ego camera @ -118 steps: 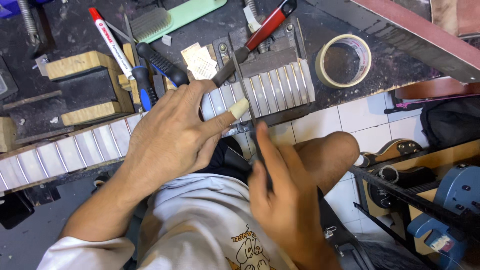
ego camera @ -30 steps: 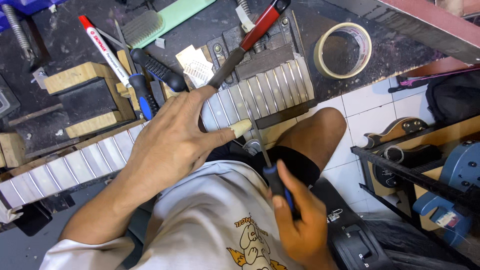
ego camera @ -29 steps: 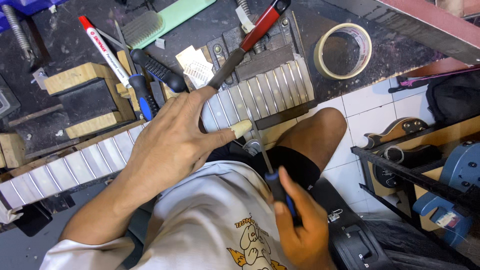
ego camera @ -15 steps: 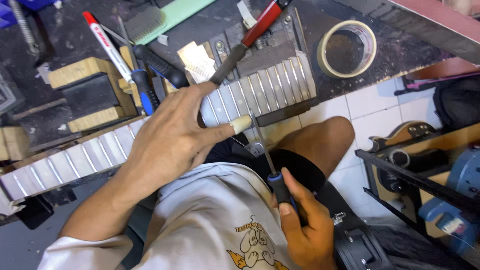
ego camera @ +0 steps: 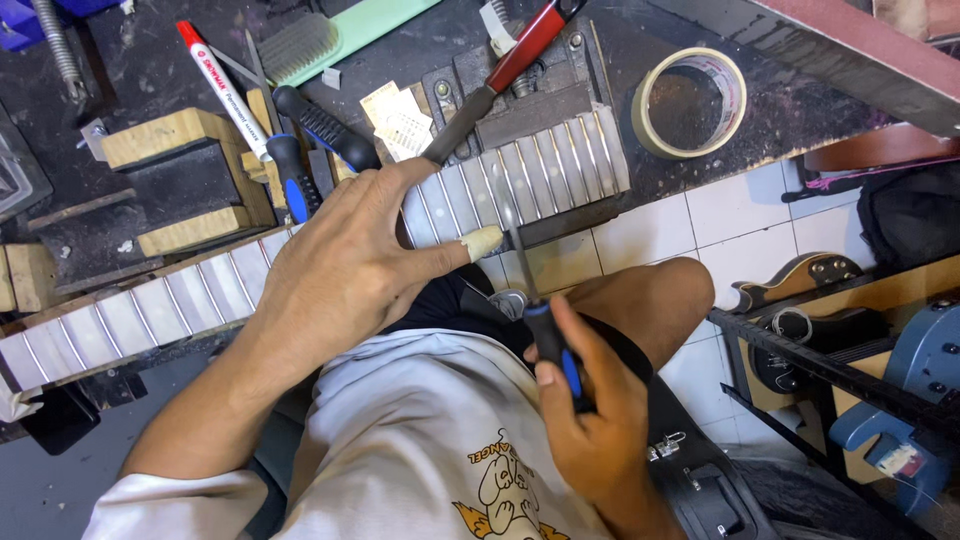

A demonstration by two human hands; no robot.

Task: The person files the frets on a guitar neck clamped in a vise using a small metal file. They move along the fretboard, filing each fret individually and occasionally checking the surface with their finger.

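A long fretboard (ego camera: 560, 170) with metal frets lies across the dark workbench edge. My left hand (ego camera: 345, 275) presses flat on its middle, fingers spread, the thumb tip wrapped in tape (ego camera: 482, 240). My right hand (ego camera: 590, 410) grips the black and blue handle of a thin file (ego camera: 520, 250). Its blade points up and meets the fretboard's near edge next to my taped thumb.
On the bench lie a roll of masking tape (ego camera: 690, 100), red-handled pliers (ego camera: 500, 75), a red-capped marker (ego camera: 225, 90), blue-handled tools (ego camera: 295, 175), wooden blocks (ego camera: 160, 135) and a green brush (ego camera: 340, 30). A guitar body (ego camera: 800, 280) and a blue machine (ego camera: 915, 400) sit on the tiled floor to the right.
My right hand has drawn the file back toward my lap from the fretboard and brought it up again. My left hand has stayed pressed on the fretboard.
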